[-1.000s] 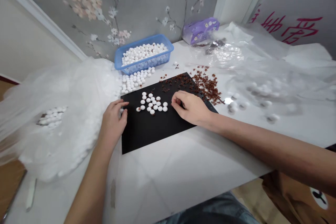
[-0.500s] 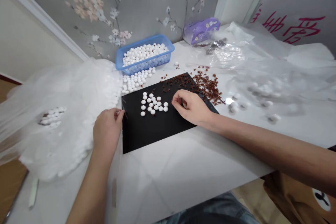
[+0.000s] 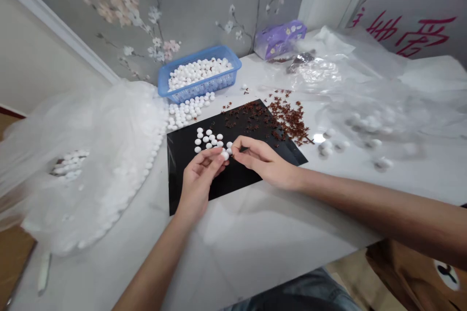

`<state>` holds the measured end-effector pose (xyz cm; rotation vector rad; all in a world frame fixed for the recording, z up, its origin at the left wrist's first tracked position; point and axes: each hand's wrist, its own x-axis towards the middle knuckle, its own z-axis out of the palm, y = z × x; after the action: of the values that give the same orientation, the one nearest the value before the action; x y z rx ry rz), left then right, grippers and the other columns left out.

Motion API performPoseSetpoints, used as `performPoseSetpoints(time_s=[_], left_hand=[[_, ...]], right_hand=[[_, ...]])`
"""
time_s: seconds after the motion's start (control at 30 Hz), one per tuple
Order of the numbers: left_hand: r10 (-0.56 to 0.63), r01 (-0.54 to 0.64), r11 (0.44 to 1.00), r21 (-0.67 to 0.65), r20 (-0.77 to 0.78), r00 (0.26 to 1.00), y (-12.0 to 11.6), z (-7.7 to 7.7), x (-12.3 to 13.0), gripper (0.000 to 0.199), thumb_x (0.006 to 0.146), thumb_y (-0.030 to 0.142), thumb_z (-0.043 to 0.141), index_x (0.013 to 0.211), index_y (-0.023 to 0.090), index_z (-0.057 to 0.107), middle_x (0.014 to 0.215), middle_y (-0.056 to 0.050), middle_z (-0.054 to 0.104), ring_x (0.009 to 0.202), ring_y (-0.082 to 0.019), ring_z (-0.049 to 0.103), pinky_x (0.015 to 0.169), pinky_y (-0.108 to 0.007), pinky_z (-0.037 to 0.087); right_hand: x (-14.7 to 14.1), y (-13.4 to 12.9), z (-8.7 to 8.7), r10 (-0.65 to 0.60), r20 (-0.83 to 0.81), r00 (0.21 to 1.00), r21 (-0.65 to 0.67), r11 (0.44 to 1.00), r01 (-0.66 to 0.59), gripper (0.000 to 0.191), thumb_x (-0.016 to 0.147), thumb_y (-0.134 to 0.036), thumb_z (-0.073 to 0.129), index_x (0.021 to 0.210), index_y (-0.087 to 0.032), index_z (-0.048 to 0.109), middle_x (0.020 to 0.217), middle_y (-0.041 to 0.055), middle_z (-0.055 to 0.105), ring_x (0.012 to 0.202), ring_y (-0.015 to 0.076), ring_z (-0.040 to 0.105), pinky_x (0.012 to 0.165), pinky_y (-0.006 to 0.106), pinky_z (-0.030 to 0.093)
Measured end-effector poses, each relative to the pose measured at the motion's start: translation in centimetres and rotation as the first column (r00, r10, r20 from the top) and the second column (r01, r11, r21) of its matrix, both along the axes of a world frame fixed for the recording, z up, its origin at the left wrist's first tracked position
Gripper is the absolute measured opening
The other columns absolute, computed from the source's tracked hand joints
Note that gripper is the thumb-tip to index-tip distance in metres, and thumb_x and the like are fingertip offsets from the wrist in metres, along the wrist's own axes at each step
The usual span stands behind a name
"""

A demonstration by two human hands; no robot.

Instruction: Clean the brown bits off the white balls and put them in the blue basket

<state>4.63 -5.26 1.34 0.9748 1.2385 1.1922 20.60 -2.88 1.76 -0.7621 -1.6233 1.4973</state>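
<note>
Pinching a white ball [image 3: 225, 155] between thumb and fingers, the left hand [image 3: 202, 175] hovers over the black mat [image 3: 233, 179] on the bench [image 3: 270, 238], beside loose white balls [image 3: 200, 142]. Just right of it, the right hand [image 3: 264, 161] presses its fingertips together around something too small to identify, near the brown star-shaped pieces [image 3: 290, 119].

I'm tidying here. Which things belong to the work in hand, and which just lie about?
Likely in use:
white ball in the left hand
black mat
brown star pieces
blue basket of balls

Probably just lying about:
purple packet
pale stick
</note>
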Motion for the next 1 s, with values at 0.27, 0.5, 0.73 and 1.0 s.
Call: performPoseSetpoints(time_s=[0.27,0.5,0.73,1.0], left_hand=[[0.016,-0.016,1.000,-0.004,0.049,0.999,0.23,-0.12,-0.10,0.011,0.069,0.025,0.070,0.078,0.019,0.069,0.079,0.001,0.068,0.073,-0.006,0.061,0.071,-0.015,0.048],[-0.011,0.010,1.000,0.006,0.051,0.999,0.05,-0.19,-0.21,0.010,0.071,0.025,0.069,0.078,0.019,0.069,0.079,0.000,0.068,0.074,-0.007,0.061,0.073,-0.016,0.049],[0.017,-0.019,1.000,0.025,0.058,0.998,0.10,-0.23,-0.18,0.008,0.069,0.024,0.070,0.077,0.020,0.068,0.077,0.003,0.067,0.075,-0.006,0.062,0.074,-0.016,0.048],[0.018,-0.019,1.000,0.021,0.049,0.999,0.02,-0.22,-0.18,0.009,0.069,0.024,0.070,0.075,0.019,0.066,0.076,0.002,0.065,0.074,-0.006,0.060,0.073,-0.016,0.048]], right_hand=[[-0.03,0.18,-0.24,0.008,0.035,0.999,0.040,0.999,-0.009,0.017,0.088,-0.031,0.043,0.077,-0.018,0.043,0.069,-0.0029,0.039,0.056,0.0070,0.033,0.048,0.021,0.027],[-0.16,0.21,-0.63,0.024,0.078,0.997,0.052,0.998,-0.028,0.013,0.089,-0.028,0.042,0.081,-0.017,0.043,0.068,-0.0043,0.039,0.052,0.0053,0.032,0.046,0.020,0.026],[-0.34,0.46,-0.94,-0.030,0.092,0.995,0.075,0.997,0.023,0.020,0.085,-0.034,0.048,0.077,-0.018,0.041,0.064,-0.0064,0.037,0.050,0.0054,0.032,0.046,0.020,0.028],[-0.40,0.49,-0.97,-0.052,0.125,0.991,0.078,0.996,0.042,0.015,0.085,-0.029,0.047,0.076,-0.018,0.043,0.065,-0.0050,0.042,0.055,0.0070,0.036,0.050,0.021,0.031]])
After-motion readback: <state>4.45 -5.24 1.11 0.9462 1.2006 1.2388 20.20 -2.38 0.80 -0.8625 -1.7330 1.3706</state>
